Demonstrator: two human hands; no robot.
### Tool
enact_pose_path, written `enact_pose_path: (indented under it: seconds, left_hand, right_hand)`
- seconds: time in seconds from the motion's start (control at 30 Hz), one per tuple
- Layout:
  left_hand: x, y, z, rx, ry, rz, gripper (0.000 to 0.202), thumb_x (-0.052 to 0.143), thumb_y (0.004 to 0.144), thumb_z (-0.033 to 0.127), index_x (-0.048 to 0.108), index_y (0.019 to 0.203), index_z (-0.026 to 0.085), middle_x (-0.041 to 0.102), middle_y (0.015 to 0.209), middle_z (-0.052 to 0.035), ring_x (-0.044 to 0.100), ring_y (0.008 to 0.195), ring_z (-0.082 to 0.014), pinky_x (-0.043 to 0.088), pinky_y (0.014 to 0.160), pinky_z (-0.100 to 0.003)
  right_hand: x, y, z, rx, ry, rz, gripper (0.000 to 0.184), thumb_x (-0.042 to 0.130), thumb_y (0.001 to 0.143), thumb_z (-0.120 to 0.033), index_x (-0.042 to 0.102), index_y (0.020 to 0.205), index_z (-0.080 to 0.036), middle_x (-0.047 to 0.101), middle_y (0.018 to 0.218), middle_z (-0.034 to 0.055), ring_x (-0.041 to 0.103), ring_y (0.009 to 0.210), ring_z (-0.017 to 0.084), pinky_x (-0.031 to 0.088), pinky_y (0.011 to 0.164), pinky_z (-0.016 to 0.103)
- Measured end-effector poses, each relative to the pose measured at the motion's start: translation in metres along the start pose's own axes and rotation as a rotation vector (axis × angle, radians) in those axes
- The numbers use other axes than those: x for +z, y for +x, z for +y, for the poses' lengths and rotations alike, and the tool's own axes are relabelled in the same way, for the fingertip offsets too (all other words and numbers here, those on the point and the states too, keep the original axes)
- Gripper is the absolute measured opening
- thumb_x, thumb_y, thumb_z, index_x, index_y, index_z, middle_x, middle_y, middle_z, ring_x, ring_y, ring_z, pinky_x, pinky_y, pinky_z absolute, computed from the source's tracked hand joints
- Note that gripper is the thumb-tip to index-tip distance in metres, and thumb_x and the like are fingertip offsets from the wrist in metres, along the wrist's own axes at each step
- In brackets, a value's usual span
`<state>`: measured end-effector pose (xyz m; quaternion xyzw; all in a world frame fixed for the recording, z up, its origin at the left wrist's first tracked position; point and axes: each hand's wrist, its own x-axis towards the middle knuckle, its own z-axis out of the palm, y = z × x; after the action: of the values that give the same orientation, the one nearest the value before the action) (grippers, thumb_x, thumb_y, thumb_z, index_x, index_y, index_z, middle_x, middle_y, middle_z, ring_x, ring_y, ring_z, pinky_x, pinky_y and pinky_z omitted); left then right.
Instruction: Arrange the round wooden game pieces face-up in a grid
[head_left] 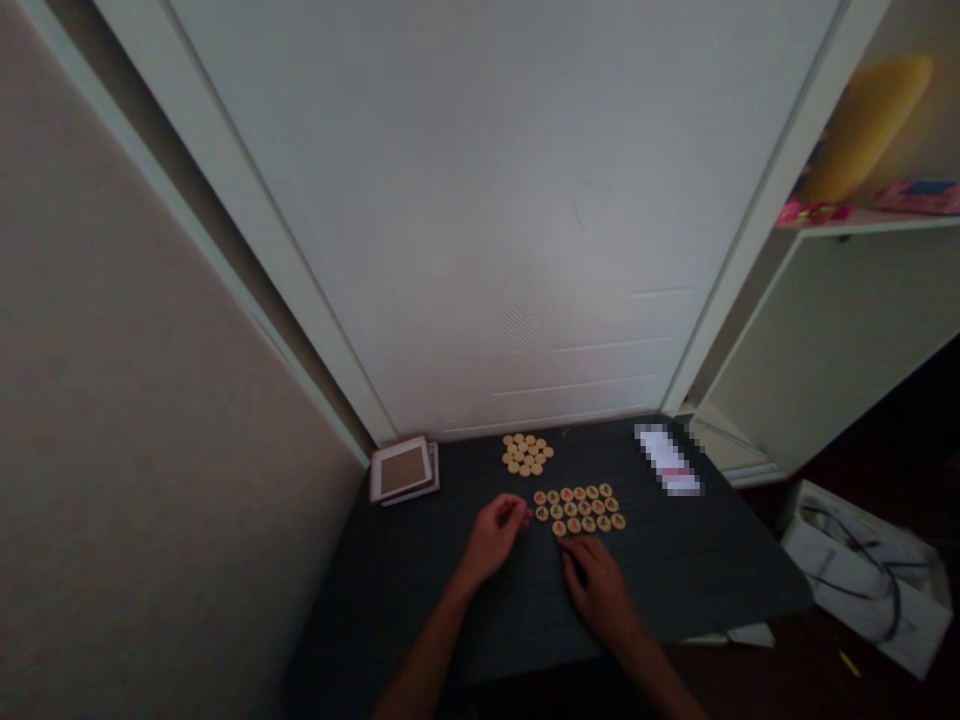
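On a dark table (420,590) lie two groups of round wooden discs. The nearer group (579,508) shows red and dark marks and sits in rows. The farther group (527,453) shows plain faces, near the wall. My left hand (496,532) rests just left of the marked discs with its fingers curled into a pinch; whether it holds a disc I cannot make out. My right hand (596,583) lies palm down just below the marked rows, fingers stretched toward them, holding nothing.
A small square box with its lid (403,470) stands at the table's back left corner. A blurred white item (667,458) lies at the back right. A white door is behind the table, shelves at right, a white bag (862,570) on the floor.
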<state>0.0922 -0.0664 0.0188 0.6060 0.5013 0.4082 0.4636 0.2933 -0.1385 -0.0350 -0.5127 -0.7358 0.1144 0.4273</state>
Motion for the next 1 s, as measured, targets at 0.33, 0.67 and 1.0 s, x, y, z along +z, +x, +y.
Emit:
enact_pose_path:
  seconds: [0.33,0.67,1.0]
  left_hand:
    - [-0.011,0.077,0.004,0.204,0.393,0.024,0.015,0.063,0.087,0.027,0.071,0.097,0.020,0.076,0.099,-0.0061,0.069,0.093,-0.0230,0.054,0.087,-0.036]
    - [0.032,0.125,0.004,0.364,0.717,-0.037,0.021,0.066,0.085,0.022,0.073,0.105,0.023,0.073,0.116,-0.0088,0.057,0.114,-0.0297,0.039,0.104,-0.046]
    - [0.034,0.160,-0.003,0.431,0.777,-0.173,0.019,0.072,0.084,0.021,0.078,0.099,0.029,0.077,0.113,-0.0050,0.055,0.117,-0.0311,0.030,0.106,-0.051]
  right_hand:
    - [-0.005,0.002,0.003,0.085,0.086,0.050,0.023,0.051,0.099,-0.027,0.073,0.104,-0.022,0.076,0.094,0.0076,0.073,0.087,0.023,0.060,0.082,0.036]
    - [-0.006,0.005,0.004,0.203,0.156,0.078,0.026,0.052,0.098,-0.036,0.075,0.099,-0.022,0.079,0.092,0.0077,0.076,0.082,0.023,0.062,0.074,0.031]
    - [-0.005,0.008,0.006,0.285,0.207,0.051,0.025,0.051,0.099,-0.033,0.074,0.105,-0.024,0.079,0.093,0.0057,0.076,0.083,0.021,0.061,0.075,0.028]
